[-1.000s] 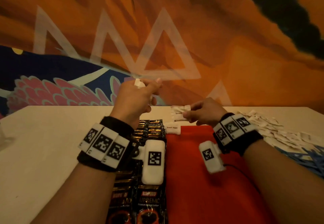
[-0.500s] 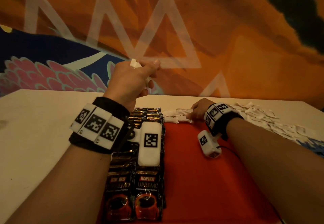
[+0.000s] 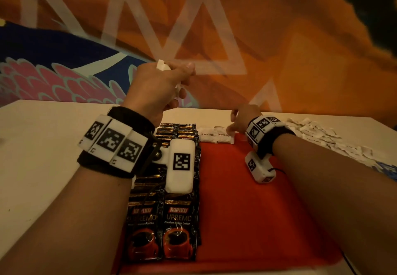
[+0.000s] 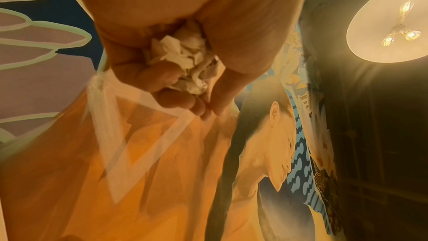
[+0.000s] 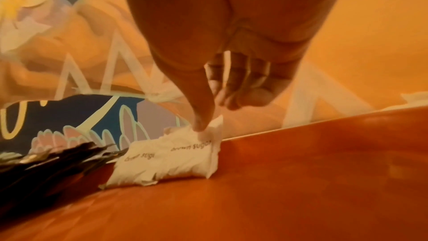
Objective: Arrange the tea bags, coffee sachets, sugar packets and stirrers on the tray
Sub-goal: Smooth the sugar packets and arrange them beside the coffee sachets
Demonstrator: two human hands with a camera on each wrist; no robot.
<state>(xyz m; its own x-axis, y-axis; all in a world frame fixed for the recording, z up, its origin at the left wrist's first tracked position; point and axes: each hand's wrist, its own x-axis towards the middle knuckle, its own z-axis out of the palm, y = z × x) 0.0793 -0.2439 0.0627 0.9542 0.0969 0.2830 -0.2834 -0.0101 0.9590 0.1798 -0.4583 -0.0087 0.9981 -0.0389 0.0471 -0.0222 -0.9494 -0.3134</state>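
Sachets of coffee lie in two overlapping columns down the left side of the red tray, long axes running away from the person; the nearest read "KOPIKO", "UPREMO" and, less clearly, "Premium Instant Coffee". Above them the left hand is raised clear of the surface, its grip clenched round a wad of white packets. To the right, two packets marked "brown sugar" lie side by side along the tray's far edge, just beside the sachets. The right hand is the nearer one: its thumb presses the right packet's far corner, the other fingers curled and holding nothing. Loose white packets lie heaped on the surface further right.
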